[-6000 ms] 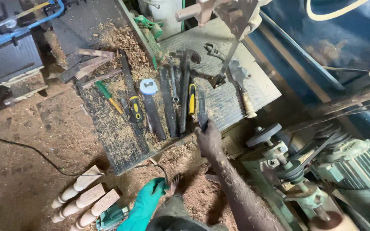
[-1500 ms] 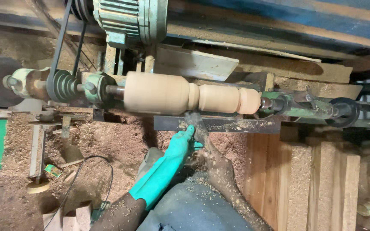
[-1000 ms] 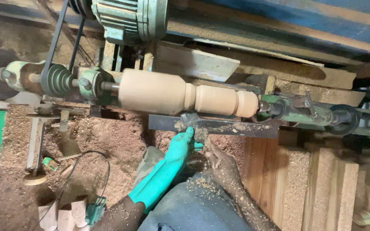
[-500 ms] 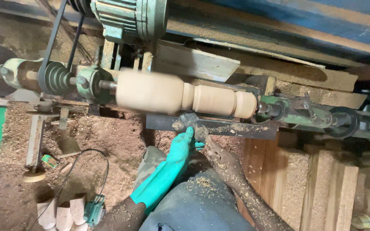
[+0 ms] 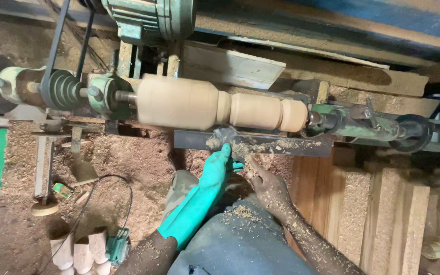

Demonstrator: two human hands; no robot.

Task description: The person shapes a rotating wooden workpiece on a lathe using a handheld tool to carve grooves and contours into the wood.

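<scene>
At the tool rest, the gloved left hand and bare right hand clamp a chisel; it could catch on the spinning spindle and kick.

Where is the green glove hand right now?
The left hand in the green glove is mid-picture, against the dark tool rest, just under the wooden spindle, beside the bare right hand.

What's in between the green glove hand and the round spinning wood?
In the head view, a dark metal bar dusted with shavings lies between the gloved left hand and the wood. The tool tip there is blurred.
</scene>
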